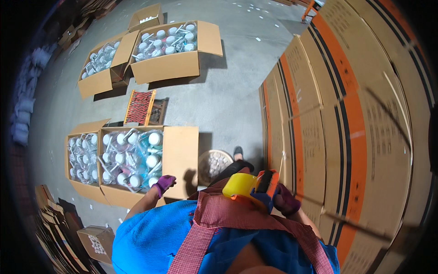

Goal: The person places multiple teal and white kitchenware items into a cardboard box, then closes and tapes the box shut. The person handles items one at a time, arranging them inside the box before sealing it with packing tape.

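My right hand point(286, 200), in a purple glove, grips a packing tape dispenser point(267, 188) that carries a wide roll of yellow tape point(239, 185). In a purple glove too, my left hand point(165, 185) holds nothing, its fingers partly bent and apart. It hovers over the near right part of an open cardboard box point(180, 161) whose right flap is folded out. Inside that box lie plastic-wrapped bottles point(136, 181) with white caps and blue or pink contents. Another open box of wrapped bottles point(85, 159) adjoins it on the left.
Stacked cartons with orange bands point(354, 137) rise at the right. Two more open boxes of bottles point(166, 68) point(99, 80) stand farther off, near a woven-seat stool point(139, 108). A round basket of small pale pieces point(214, 164) is by my feet. Flattened cardboard point(56, 229) leans at lower left.
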The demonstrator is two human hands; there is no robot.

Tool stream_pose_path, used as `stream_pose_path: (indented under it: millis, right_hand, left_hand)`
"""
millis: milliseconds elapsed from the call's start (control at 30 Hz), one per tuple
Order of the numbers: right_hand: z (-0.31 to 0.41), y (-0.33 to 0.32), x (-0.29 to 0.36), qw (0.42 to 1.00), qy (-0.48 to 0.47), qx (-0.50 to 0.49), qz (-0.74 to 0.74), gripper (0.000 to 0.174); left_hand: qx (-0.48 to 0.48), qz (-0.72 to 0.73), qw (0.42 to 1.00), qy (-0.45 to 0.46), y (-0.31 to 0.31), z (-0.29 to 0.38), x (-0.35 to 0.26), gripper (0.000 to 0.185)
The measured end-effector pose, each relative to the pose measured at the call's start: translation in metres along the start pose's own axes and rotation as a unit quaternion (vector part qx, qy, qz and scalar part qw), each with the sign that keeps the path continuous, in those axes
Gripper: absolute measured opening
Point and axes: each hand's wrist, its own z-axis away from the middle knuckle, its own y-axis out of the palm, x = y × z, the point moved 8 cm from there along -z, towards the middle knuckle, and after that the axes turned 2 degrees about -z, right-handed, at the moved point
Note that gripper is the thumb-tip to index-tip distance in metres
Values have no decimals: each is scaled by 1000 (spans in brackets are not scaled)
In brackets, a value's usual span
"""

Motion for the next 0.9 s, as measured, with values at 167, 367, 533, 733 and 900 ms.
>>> stream_pose_path:
  millis: [167, 367, 533, 733, 900]
  right_hand:
    - [-173, -117, 48, 916, -69, -182, -349, 45]
    - [-325, -266, 113, 957, -88, -218, -167, 51]
    - [-480, -292, 183, 929, -31, -198, -310, 51]
    - [-684, -373, 196, 984, 44, -167, -44, 49]
    - [-807, -423, 181, 952, 134, -247, -126, 50]
  left_hand:
    - [9, -134, 991, 12, 14, -162, -140, 51]
    - [139, 126, 950, 248, 3, -222, -582, 48]
    - [136, 258, 928, 233, -87, -332, -736, 52]
    - [96, 608, 786, 56, -131, -584, -719, 67]
    - [-156, 585, 795, -45, -181, -701, -693, 83]
